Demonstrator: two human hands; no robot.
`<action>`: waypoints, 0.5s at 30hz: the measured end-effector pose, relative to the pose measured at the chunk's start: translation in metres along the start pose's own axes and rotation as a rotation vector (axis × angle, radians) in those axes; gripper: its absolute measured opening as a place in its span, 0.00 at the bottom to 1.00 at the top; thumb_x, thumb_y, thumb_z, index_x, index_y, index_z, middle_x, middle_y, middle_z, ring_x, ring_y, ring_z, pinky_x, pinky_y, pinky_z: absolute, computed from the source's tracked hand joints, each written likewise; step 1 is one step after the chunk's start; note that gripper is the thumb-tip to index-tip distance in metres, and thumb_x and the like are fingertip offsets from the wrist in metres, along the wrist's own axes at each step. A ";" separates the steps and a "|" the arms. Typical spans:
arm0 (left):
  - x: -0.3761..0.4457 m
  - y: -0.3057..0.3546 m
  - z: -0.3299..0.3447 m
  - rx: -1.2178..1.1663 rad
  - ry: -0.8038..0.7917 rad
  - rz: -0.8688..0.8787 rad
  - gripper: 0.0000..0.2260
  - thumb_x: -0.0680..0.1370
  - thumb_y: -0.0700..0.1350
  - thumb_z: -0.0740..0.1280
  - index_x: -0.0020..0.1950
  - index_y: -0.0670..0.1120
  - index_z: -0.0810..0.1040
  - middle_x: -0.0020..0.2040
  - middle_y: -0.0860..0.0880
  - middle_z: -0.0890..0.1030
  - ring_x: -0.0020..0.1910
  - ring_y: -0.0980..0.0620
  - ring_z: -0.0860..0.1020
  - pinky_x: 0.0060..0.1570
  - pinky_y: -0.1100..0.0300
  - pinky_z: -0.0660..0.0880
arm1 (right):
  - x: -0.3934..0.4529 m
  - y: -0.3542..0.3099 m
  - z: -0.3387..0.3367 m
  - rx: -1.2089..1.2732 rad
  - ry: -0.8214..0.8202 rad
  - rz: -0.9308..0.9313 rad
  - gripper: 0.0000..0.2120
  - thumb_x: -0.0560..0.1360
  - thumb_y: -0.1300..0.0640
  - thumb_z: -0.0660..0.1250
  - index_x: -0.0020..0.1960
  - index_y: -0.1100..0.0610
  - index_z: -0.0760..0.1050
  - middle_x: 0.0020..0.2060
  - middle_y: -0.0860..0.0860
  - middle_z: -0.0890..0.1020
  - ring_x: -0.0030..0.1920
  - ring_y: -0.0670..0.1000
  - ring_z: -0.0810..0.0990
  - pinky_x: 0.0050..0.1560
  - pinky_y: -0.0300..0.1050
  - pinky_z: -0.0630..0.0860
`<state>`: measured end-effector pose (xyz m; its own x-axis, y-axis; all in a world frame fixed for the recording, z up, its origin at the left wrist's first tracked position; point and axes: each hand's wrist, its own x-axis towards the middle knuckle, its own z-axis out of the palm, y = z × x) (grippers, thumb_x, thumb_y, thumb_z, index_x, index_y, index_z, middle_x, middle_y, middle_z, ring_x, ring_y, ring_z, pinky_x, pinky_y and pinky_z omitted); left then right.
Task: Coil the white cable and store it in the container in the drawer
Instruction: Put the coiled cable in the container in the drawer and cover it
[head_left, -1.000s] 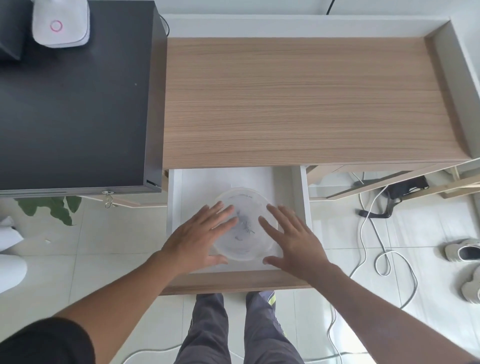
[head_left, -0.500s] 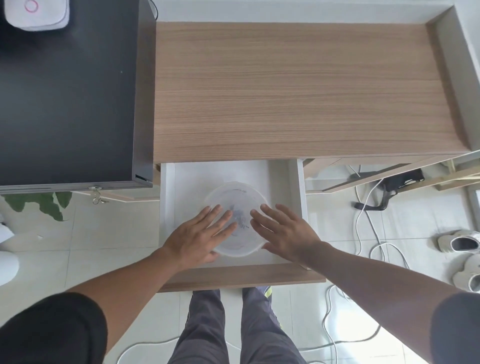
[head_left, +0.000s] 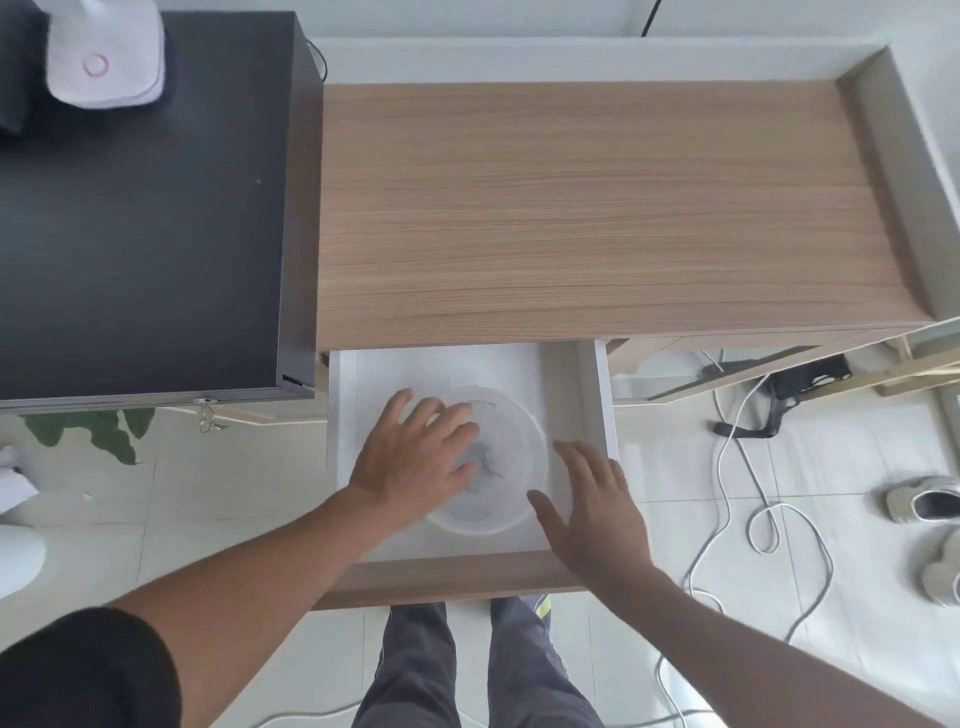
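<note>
A round translucent container (head_left: 506, 467) with its lid on sits in the open white drawer (head_left: 587, 395) under the wooden desk. My left hand (head_left: 415, 457) lies flat on the lid's left half, fingers spread. My right hand (head_left: 592, 509) hovers beside the container's right rim, fingers apart, over the drawer's right side. Something faint and greyish shows through the lid; I cannot tell what it is. A white cable (head_left: 763, 509) loops on the floor to the right of the drawer.
The wooden desk top (head_left: 597, 208) lies above the drawer. A black cabinet (head_left: 140, 208) stands at the left with a white pouch (head_left: 104, 57) on it. A black adapter (head_left: 800, 379), shoes (head_left: 924, 504) and floor cables lie at the right. My legs stand below the drawer front (head_left: 452, 577).
My left hand slid further onto the lid. My right hand came off the lid and moved right and toward me, to the drawer's right side.
</note>
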<state>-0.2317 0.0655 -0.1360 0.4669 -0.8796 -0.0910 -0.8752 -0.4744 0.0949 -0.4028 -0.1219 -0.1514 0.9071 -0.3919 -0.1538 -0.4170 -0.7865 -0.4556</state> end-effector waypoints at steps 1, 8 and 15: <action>0.011 -0.003 -0.005 -0.039 -0.039 -0.060 0.21 0.78 0.57 0.68 0.66 0.46 0.80 0.71 0.47 0.78 0.63 0.42 0.79 0.67 0.42 0.70 | -0.003 -0.011 0.001 0.154 -0.007 0.292 0.28 0.75 0.42 0.71 0.69 0.52 0.70 0.64 0.50 0.78 0.57 0.51 0.81 0.52 0.48 0.78; 0.052 -0.020 0.004 -0.436 -0.343 -0.307 0.32 0.80 0.51 0.71 0.81 0.50 0.61 0.80 0.52 0.66 0.75 0.46 0.67 0.69 0.49 0.69 | 0.015 -0.057 0.013 0.793 -0.107 1.178 0.15 0.66 0.56 0.77 0.43 0.66 0.78 0.27 0.56 0.80 0.22 0.53 0.82 0.41 0.63 0.85; 0.066 -0.027 0.019 -0.577 -0.487 -0.466 0.32 0.74 0.50 0.77 0.75 0.53 0.66 0.68 0.43 0.74 0.65 0.43 0.74 0.60 0.53 0.71 | 0.010 -0.048 0.021 0.820 -0.056 1.198 0.10 0.68 0.56 0.78 0.33 0.57 0.79 0.23 0.52 0.80 0.25 0.52 0.80 0.32 0.42 0.80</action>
<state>-0.1796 0.0213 -0.1634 0.5386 -0.5426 -0.6446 -0.3478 -0.8400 0.4164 -0.3723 -0.0777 -0.1492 0.0540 -0.5710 -0.8192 -0.7790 0.4892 -0.3923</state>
